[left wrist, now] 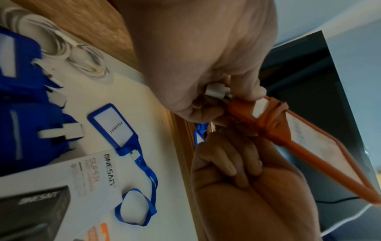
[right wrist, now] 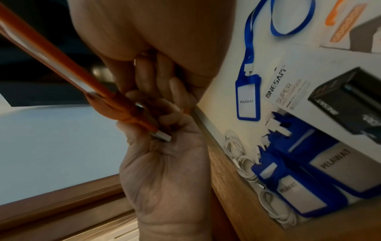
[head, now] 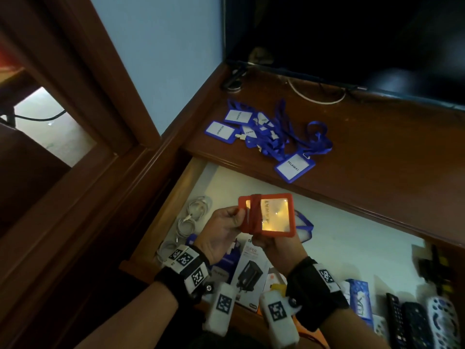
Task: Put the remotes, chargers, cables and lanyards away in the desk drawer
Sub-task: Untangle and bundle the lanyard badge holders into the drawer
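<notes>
The open desk drawer [head: 201,177] fills the lower half of the head view, and already holds white coiled cables [head: 187,217] at its left, a boxed charger [head: 249,273] in the middle, remotes [head: 412,321] at lower right and a blue badge lanyard [left wrist: 115,127]. On the desk top [head: 377,152] above it, in the upper middle of the frame, a heap of blue lanyards [head: 264,132] with white "PELAWAT" cards is still out.

At the centre, held above the drawer, is an orange badge holder [head: 266,214] with its orange strap wound round its left part. The left hand [head: 224,230] pinches the holder's left end, fingers curled over the white clip there. The right hand [head: 276,244] grips its lower edge from below, fingers curled.

The step in hand looks like bundling this lanyard before stowing it. Next it likely needs the strap end secured, then lowering into a bare patch of the drawer; afterwards the blue heap remains.
</notes>
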A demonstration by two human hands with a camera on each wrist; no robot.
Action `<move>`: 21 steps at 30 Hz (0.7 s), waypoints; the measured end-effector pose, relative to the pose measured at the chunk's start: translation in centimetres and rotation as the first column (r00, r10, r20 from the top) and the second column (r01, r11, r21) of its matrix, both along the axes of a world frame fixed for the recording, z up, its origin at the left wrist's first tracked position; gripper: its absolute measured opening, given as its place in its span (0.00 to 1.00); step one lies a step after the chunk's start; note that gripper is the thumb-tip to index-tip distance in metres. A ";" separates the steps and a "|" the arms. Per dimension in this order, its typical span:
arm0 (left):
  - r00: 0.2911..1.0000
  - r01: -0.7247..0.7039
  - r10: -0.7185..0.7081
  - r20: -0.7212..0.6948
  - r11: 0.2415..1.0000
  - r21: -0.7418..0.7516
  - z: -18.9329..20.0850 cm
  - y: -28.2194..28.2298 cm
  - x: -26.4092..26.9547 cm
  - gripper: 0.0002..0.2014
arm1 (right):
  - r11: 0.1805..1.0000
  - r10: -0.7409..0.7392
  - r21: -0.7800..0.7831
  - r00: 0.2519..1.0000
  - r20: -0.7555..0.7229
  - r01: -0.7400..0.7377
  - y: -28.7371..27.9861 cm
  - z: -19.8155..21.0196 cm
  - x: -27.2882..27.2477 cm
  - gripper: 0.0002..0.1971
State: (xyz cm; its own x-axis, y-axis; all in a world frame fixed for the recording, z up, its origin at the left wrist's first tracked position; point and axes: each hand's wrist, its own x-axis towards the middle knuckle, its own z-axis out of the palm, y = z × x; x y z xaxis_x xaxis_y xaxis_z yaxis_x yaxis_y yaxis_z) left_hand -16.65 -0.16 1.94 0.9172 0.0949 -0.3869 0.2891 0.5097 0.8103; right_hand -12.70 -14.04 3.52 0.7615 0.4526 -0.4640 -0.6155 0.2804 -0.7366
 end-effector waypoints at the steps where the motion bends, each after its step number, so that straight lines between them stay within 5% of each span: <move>1: 1.000 -0.010 0.010 -0.005 1.000 0.003 -0.2 0.4 -0.1 0.20 | 0.999 0.019 0.027 1.000 -0.021 -0.019 0.4 -0.1 0.0 0.14; 7: 0.993 -0.087 0.083 -0.082 0.995 -0.042 -1.0 3.3 -0.2 0.16 | 0.985 0.173 0.027 0.979 -0.103 -0.172 2.9 -2.0 1.0 0.15; 10: 0.986 -0.040 0.056 -0.159 0.994 0.106 -1.3 5.8 -0.2 0.11 | 0.976 0.200 -0.062 0.970 -0.138 -0.210 3.0 -3.6 2.1 0.15; 12: 0.970 0.043 0.029 -0.243 0.957 0.286 -2.0 8.0 -0.1 0.07 | 0.908 0.253 -0.335 0.967 -0.044 -0.252 2.8 -4.9 3.2 0.12; 14: 0.949 0.181 -0.036 -0.312 0.875 0.449 -2.9 10.0 0.0 0.04 | 0.706 0.349 -0.678 0.933 0.083 -0.204 2.8 -6.6 4.6 0.09; 17: 0.890 0.440 -0.212 -0.403 0.627 0.642 -3.8 12.6 0.2 0.06 | 0.433 0.510 -0.898 0.844 0.166 -0.084 3.3 -9.0 7.0 0.06; 19: 0.776 0.624 -0.346 -0.528 0.295 0.723 -4.2 13.9 0.5 0.14 | 0.211 0.675 -0.974 0.732 0.086 -0.080 4.0 -10.2 8.2 0.08; 21: 0.630 0.713 -0.419 -0.654 -0.021 0.701 -4.4 14.5 0.8 0.18 | 0.028 0.707 -0.990 0.702 -0.078 -0.138 4.6 -11.1 9.0 0.22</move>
State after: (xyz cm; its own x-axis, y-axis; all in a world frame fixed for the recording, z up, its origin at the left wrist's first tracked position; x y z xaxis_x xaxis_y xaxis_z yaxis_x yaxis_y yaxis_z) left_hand -15.84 14.37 -2.48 0.7645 -0.0347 -0.6436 0.2970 -0.8673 0.3995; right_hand -3.70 -9.43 -7.58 0.7963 0.2236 -0.5620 0.0433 -0.9479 -0.3158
